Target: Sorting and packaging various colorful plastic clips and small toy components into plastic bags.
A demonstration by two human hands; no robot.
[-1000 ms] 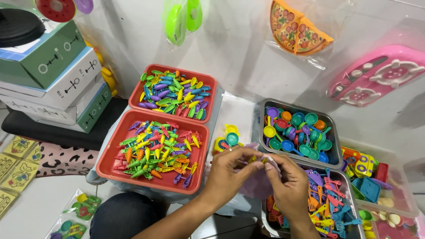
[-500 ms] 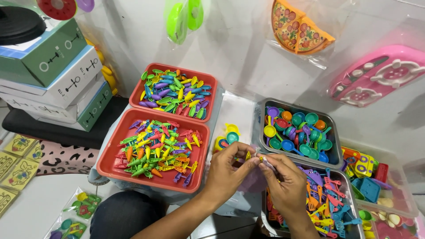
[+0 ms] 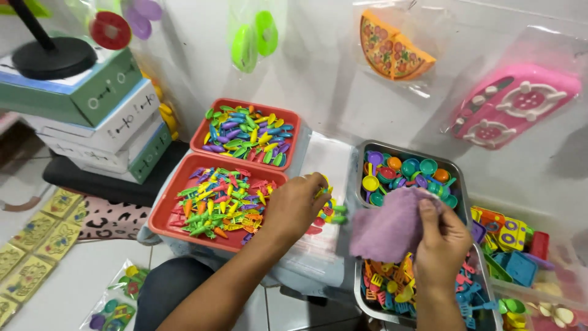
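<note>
My left hand (image 3: pixel 298 207) is closed on a small bunch of bright plastic toy pieces (image 3: pixel 329 209), held just above a stack of clear plastic bags (image 3: pixel 321 165) between the trays. My right hand (image 3: pixel 440 240) grips a soft purple cloth (image 3: pixel 388 228) over the metal trays on the right. The two hands are apart, the cloth between them and slightly right.
Two red trays (image 3: pixel 168 211) (image 3: pixel 294 119) hold small colourful toy cutlery. A metal tray (image 3: pixel 458 175) holds toy pans, another (image 3: pixel 361 294) below holds toy utensils. Stacked boxes (image 3: pixel 104 116) stand left. Bagged toys (image 3: pixel 392 46) (image 3: pixel 511 107) hang on the wall. More toys (image 3: pixel 511 242) lie right.
My hands were together over the cloth; now they have parted. The left hand moved left with toy pieces, the right hand lifted the purple cloth, which is spread wider.
</note>
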